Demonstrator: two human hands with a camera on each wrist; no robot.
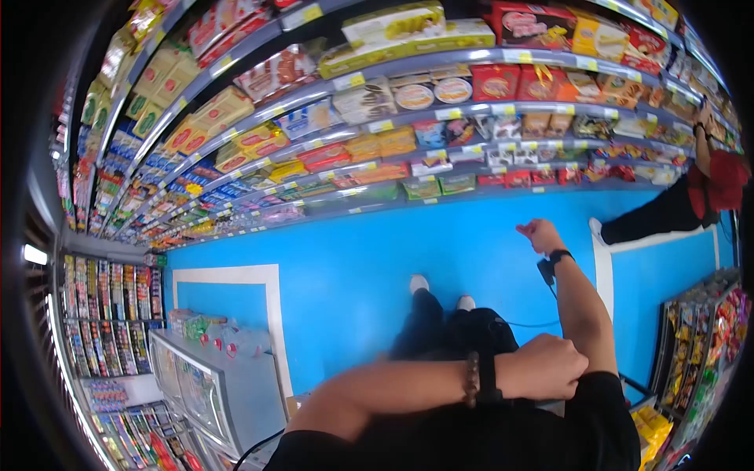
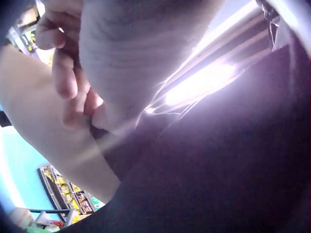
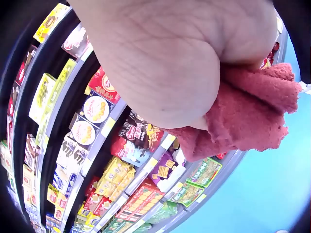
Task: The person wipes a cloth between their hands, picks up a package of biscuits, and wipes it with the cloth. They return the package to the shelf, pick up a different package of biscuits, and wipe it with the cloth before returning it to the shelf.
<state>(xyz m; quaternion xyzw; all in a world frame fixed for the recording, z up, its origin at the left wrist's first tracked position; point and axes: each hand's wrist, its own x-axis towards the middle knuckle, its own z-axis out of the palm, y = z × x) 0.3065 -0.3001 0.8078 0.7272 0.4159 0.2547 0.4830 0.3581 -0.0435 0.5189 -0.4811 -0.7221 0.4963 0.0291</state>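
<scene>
In the head view the right arm reaches forward over the floor, and the right hand [image 1: 543, 237] has its fingers curled round something small and red. The right wrist view shows this as a crumpled red cloth [image 3: 243, 114], gripped by the right hand [image 3: 180, 53], whose fingertips are hidden. Bent across the body, the left hand [image 1: 542, 367] is curled at the hem of the dark right sleeve [image 1: 603, 408]. Seen from the left wrist, the left hand's [image 2: 116, 58] fingertips meet the edge of the sleeve [image 2: 194, 170] and appear to pinch it.
Long shelves [image 1: 330, 149] of packaged snacks curve across the front and left. A glass-topped cabinet [image 1: 192, 377] with bottles stands at the lower left. Another person [image 1: 691, 196] is at the right by the shelves. A snack rack [image 1: 691, 353] stands at the lower right.
</scene>
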